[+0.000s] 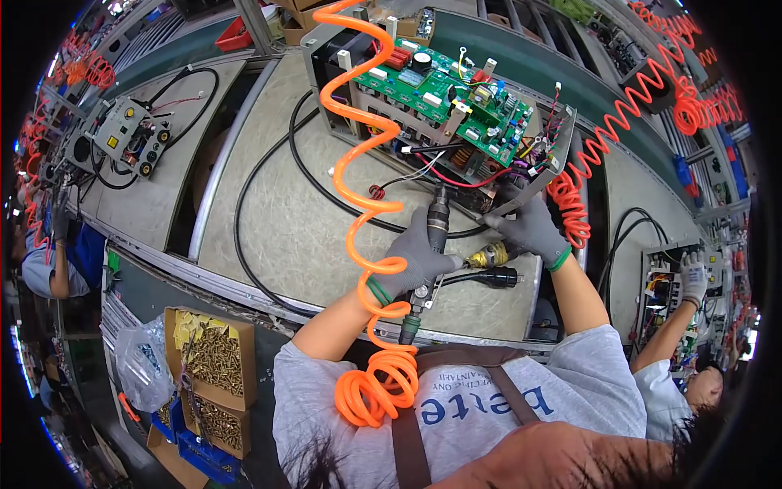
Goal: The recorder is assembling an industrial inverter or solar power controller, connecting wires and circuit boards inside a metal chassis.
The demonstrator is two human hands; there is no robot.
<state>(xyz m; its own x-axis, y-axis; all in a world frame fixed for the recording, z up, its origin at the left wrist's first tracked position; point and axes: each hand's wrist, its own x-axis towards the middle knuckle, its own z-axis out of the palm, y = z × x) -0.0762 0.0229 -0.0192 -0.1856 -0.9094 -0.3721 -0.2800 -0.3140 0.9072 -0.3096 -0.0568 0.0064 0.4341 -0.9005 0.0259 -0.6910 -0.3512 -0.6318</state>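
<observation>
My left hand (409, 259), in a grey glove, is closed round a black air screwdriver (438, 216). The tool's tip points at the lower side of an opened electrical unit, and an orange coiled hose (358, 163) runs near its rear end. A green circuit board (456, 94) tops the unit, with wires in several colours below it. My right hand (531, 231), also gloved, grips the lower edge of the unit's grey metal end panel (547, 175); some fingers are hidden behind it. A yellow-and-black cylindrical part (489, 255) and a black plug (497, 278) lie between my hands.
A thick black cable (240, 212) loops over the worktable (269, 163). Cardboard boxes of brass-coloured screws (213, 359) stand at lower left. Another orange coiled hose (619, 122) hangs at right. Similar units (122, 134) sit at both sides, with a co-worker's gloved hand (693, 279) at the right one.
</observation>
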